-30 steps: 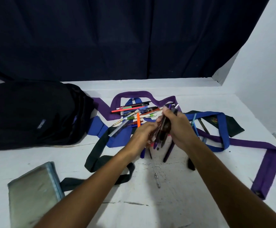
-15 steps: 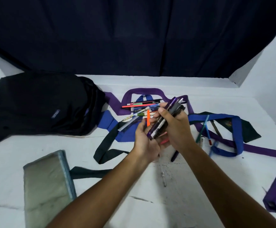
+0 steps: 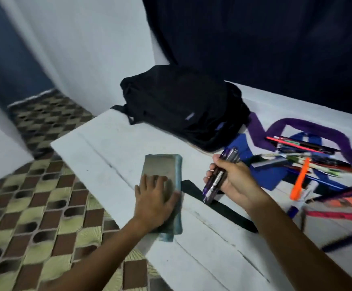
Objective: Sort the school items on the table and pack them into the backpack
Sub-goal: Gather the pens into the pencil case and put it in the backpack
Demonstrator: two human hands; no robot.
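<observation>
1. The right hand (image 3: 237,181) keeps its grip curled tight round a bundle of dark purple and black pens (image 3: 220,175), held above the white bench (image 3: 112,148).
2. The left hand (image 3: 153,198) lies flat, fingers straight, its grip loose, pressing on a flat grey-green zip pouch (image 3: 161,166) near the bench's left edge.
3. Behind the pouch lies the black fabric backpack (image 3: 183,110).
4. Right of it, a loose pile of pens and pencils (image 3: 309,156) rests on purple, blue and black fabric straps (image 3: 297,124).

Dim, cool light is seen throughout; shadows are soft. Heavy motion blur smears the loose scattered pens (image 3: 309,158) and checkered floor tiles (image 3: 34,198), and straight edges are bent by wide-angle distortion
</observation>
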